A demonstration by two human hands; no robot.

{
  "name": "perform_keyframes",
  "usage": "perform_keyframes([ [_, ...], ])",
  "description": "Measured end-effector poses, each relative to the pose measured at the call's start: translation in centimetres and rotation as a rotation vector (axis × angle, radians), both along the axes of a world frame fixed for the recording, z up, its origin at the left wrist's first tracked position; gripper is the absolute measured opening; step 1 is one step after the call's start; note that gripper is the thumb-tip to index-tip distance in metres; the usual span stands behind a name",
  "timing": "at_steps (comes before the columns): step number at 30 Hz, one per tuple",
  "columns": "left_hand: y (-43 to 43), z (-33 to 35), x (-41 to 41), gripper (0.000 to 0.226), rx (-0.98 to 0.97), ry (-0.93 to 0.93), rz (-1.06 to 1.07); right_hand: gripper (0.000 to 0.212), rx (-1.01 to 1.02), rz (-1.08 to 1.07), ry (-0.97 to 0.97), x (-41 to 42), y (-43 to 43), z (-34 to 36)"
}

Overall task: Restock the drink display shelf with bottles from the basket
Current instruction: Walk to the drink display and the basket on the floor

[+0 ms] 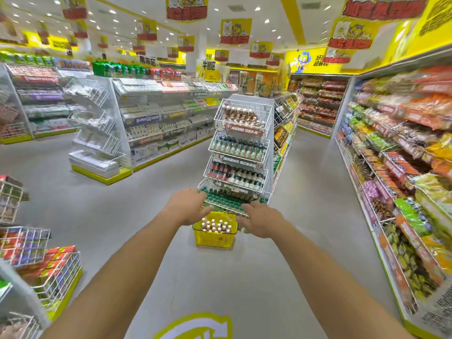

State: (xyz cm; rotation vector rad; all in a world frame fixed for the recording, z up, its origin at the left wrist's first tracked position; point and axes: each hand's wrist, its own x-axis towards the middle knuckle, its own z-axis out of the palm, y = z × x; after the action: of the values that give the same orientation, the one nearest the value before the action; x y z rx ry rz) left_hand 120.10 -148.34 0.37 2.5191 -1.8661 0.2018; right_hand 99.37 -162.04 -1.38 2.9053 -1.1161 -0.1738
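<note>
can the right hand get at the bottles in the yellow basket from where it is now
Probably yes. The right hand hangs open just beside the yellow basket, whose top is open with the bottles standing caps up, and nothing lies between them.

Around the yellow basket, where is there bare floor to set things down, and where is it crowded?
Bare grey floor lies left of the yellow basket and right of it toward the snack shelves. Crowded: the basket is full of bottles, and the display rack stands directly behind.
</note>
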Motion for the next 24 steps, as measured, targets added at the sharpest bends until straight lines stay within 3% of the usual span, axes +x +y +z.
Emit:
perform_keyframes([
  [11, -14.8, -3.9, 14.5, 0.057, 0.060, 0.041, -0.067, 0.072, 0.070, -0.026, 0.067, 15.2, -16.0, -3.5],
  [24, -35.8, -4.5, 35.6, 0.058, 0.104, 0.084, 0.193, 0.071, 0.112, 0.133, 0.013, 36.8, -41.0, -5.7],
])
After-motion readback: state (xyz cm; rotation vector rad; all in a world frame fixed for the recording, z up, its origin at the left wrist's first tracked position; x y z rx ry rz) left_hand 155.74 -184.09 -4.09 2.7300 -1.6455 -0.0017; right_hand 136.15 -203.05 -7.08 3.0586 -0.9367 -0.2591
